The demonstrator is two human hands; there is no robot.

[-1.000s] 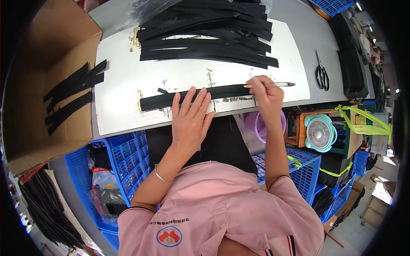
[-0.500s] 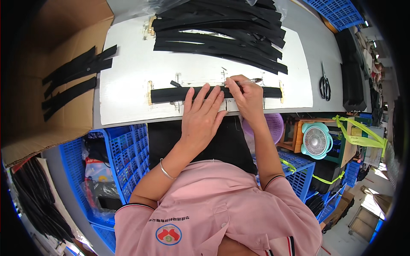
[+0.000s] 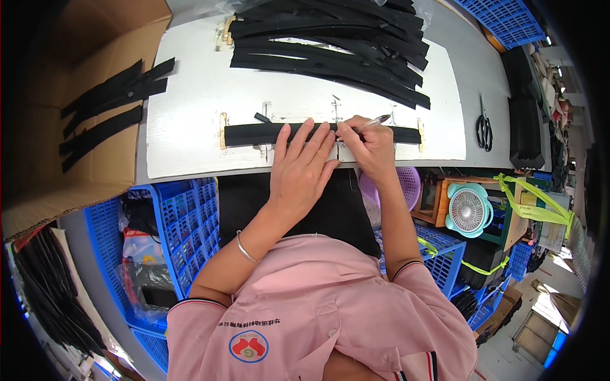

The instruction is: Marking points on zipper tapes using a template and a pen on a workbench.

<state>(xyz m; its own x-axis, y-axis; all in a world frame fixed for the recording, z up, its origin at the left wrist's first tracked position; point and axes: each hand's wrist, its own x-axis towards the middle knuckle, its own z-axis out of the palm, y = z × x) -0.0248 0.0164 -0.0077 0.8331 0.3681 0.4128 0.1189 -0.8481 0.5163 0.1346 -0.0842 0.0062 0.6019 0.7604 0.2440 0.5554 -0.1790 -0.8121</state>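
Observation:
A long black zipper strip (image 3: 249, 135) lies straight across the white marked board (image 3: 190, 105), its ends beside two beige end pieces. My left hand (image 3: 300, 164) rests flat on the middle of it with fingers stretched out. Right beside those fingertips, my right hand (image 3: 373, 151) is closed around a pen (image 3: 376, 121). The pen's tip is hidden under my fingers at the strip. A small black piece (image 3: 262, 118) sits just beyond the strip's left part. Farther back on the board is a loose pile of similar black strips (image 3: 330, 60).
At left stands an open cardboard box (image 3: 105, 76) with several black strips (image 3: 105, 127) over its flap. Scissors (image 3: 484, 130) lie on the grey table at right. Below the edge are blue crates (image 3: 190, 235), a purple basket (image 3: 410, 187) and a small fan (image 3: 470, 209).
My right hand has shifted slightly toward me, and the pen is tilted more steeply. My left hand stays flat on the strip.

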